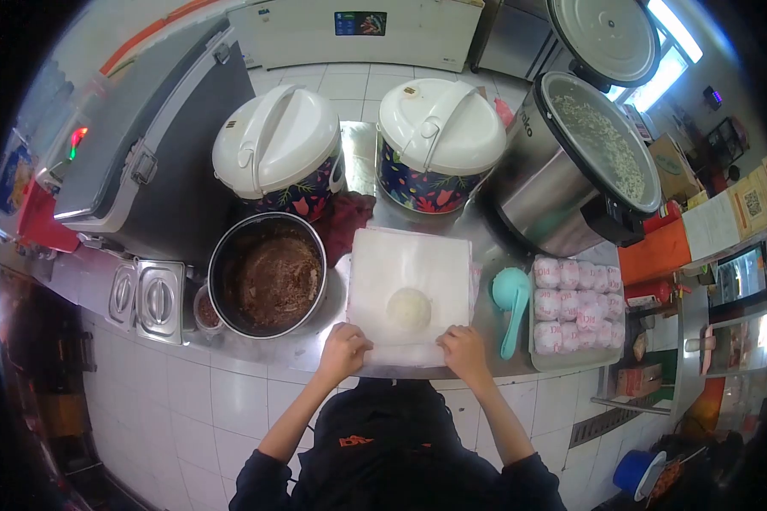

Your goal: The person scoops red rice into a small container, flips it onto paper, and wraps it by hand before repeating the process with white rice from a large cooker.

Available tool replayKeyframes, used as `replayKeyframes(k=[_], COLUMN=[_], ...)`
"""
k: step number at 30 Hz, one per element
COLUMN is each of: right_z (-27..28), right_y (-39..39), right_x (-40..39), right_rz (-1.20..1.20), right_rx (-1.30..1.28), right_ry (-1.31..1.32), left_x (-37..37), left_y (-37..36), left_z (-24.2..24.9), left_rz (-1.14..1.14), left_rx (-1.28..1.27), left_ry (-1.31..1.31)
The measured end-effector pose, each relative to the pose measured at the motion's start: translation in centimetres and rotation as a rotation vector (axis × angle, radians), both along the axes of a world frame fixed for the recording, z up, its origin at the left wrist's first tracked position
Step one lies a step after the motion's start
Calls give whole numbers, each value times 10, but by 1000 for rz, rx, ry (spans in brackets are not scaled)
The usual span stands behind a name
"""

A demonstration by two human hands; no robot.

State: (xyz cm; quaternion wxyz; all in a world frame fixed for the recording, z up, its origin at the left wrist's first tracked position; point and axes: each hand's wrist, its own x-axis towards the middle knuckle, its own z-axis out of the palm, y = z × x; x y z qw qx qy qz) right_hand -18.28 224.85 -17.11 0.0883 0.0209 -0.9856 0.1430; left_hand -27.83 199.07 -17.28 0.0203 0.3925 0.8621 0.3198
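A stack of white wrapping paper (pixel 411 255) lies on the steel table, and a round white mound of rice (pixel 409 309) sits on its top sheet. My left hand (pixel 343 352) pinches the near left corner of that sheet, fingers closed. At the near right corner my right hand (pixel 464 353) pinches it too. Between both hands the near edge is lifted and folded slightly toward the rice. A turquoise rice scoop (pixel 510 294) lies just right of the paper. To the left stands a round pot (pixel 267 274) holding a dark brown filling.
Wrapped balls in printed paper fill a tray (pixel 535 362) at right. Behind are two lidded floral containers (pixel 285 145) (pixel 439 136) and a tall open cooker (pixel 562 162) with rice. A grey cool box (pixel 158 145), steel lidded tins (pixel 159 302) and a dark red cloth (pixel 347 223) stand left.
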Motion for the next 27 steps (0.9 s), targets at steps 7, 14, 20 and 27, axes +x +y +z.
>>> replayKeyframes(k=[7, 14, 20, 27], right_z=[-20, -33, -39, -35], right_y=[30, 31, 43, 29], right_x=[-23, -33, -40, -154], right_rz=[-252, -505, -490, 3], right_rx=[-672, -960, -727, -267], right_ry=[-47, -202, -39, 205], left_x=[-14, -23, 4, 49], left_y=[25, 34, 22, 75], left_z=[-34, -42, -10, -12], left_rz=[468, 570, 458, -120], left_rx=[552, 308, -124, -327], left_ry=[-673, -560, 68, 15])
